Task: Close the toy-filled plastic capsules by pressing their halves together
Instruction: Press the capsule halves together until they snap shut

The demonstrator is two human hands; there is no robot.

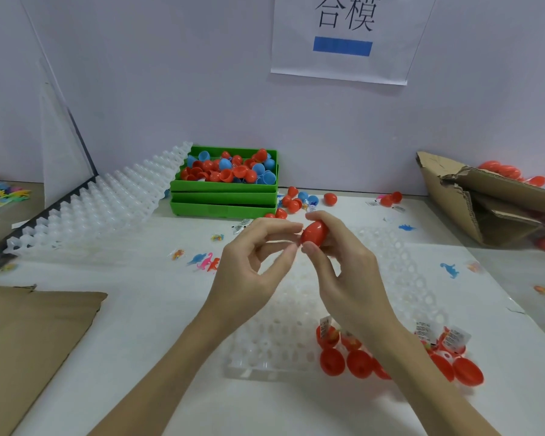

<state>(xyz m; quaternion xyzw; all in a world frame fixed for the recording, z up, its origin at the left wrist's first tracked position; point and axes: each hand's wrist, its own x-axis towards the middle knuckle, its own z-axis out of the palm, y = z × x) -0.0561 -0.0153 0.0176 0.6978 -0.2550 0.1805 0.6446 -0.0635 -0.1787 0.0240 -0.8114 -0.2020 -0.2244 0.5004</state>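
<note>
Bare white tabletop (158, 309) left of clear plastic cell tray (265, 350) open for passage; flat brown cardboard sheet (29, 335) borders it; stacked green plastic bins (224, 196) block rear; torn cardboard box (485, 202) blocks right.

Bare forearms, hands (296, 262), no sleeves

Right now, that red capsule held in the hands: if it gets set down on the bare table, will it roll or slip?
Probably rolls: the red capsule is egg-shaped and smooth. Its glossy shell looks slippery, which may be why the right hand pinches it with thumb and fingers. It looks light, thin plastic, likely stiff. The white tray with pockets would hold it better than the table.
</note>
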